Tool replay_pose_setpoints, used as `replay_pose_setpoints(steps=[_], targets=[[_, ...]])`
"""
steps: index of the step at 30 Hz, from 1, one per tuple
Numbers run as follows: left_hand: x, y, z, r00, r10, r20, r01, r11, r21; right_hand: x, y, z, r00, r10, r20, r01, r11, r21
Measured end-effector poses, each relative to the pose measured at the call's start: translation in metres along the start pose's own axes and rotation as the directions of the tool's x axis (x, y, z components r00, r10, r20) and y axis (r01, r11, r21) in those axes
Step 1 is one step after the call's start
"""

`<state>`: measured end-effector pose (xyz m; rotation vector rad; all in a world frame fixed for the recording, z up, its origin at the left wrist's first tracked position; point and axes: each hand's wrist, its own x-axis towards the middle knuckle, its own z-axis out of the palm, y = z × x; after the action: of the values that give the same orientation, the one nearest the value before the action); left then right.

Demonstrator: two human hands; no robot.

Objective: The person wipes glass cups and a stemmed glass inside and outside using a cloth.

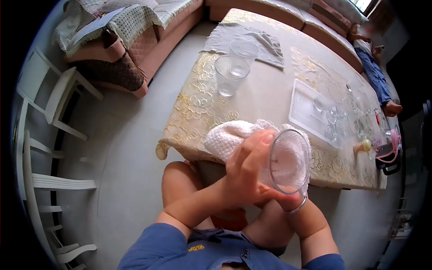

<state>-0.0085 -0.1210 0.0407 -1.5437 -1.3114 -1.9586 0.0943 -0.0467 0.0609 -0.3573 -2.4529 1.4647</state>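
A clear ribbed glass (289, 161) is held up in front of my lap, tilted so that its round mouth faces the camera. My left hand (248, 163) is closed around the glass's left side. Behind and below the glass, my right hand (288, 198), with a bracelet at the wrist, is closed on it and is partly hidden. A white textured cloth (230, 138) bunches behind my left hand and shows around and through the glass. Farther up the table stand two clear glasses (231, 72), one behind the other, beside or on a grey cloth (272, 49).
The table (265, 92) has a patterned cover. A white tray (299, 101) with glassware, more glassware and a pink-handled item (395, 144) are on the right. Pink sofas (153, 51) and white chairs (63, 182) stand around. Another person (375, 72) sits at the far right.
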Motion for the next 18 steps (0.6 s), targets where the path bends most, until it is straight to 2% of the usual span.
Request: replay_pose_setpoints(steps=[1,2,3,5,9,12,14,15,16,17,18], targets=[[0.001,0.000,-0.001,1.000,-0.004,-0.001,0.004,1.000,-0.006,0.002,0.011,0.002,1.000,0.007,-0.001,-0.007,1.000,-0.003],[0.003,0.001,-0.006,0.996,-0.044,0.072,0.041,0.998,0.047,0.004,0.032,0.009,1.000,0.013,-0.010,-0.010,0.974,0.224],[0.005,0.000,-0.009,0.986,-0.085,0.146,0.070,0.992,0.101,0.003,0.035,0.010,0.999,0.000,-0.032,0.012,0.933,0.360],[0.003,-0.009,-0.009,0.986,-0.034,0.161,0.016,0.993,0.113,0.001,0.040,0.013,0.997,-0.026,-0.077,0.068,0.792,0.607],[0.006,-0.016,-0.011,0.978,0.028,0.205,-0.041,0.997,0.060,0.001,0.035,-0.005,0.995,0.062,-0.073,-0.020,0.879,0.476],[0.010,-0.015,-0.015,0.963,0.007,0.268,-0.044,0.990,0.132,0.001,0.035,-0.010,0.981,0.154,-0.115,-0.045,0.766,0.641],[0.013,-0.018,-0.018,0.919,-0.045,0.391,-0.033,0.981,0.190,0.002,0.035,-0.012,0.968,0.217,-0.129,-0.050,0.668,0.743],[0.016,-0.017,-0.021,0.918,-0.045,0.395,-0.033,0.982,0.188,0.003,0.035,-0.013,0.960,0.248,-0.134,-0.048,0.613,0.789],[0.020,-0.015,-0.024,0.885,-0.069,0.461,-0.026,0.980,0.198,0.008,0.008,-0.010,0.950,0.310,-0.035,-0.154,0.564,0.811],[0.023,-0.012,-0.027,0.848,-0.093,0.522,-0.020,0.978,0.207,0.009,0.012,-0.008,0.949,0.314,-0.039,-0.152,0.562,0.813],[0.027,-0.009,-0.030,0.810,-0.104,0.577,-0.040,0.972,0.232,0.011,0.018,-0.006,0.970,0.244,0.001,-0.168,0.664,0.729]])
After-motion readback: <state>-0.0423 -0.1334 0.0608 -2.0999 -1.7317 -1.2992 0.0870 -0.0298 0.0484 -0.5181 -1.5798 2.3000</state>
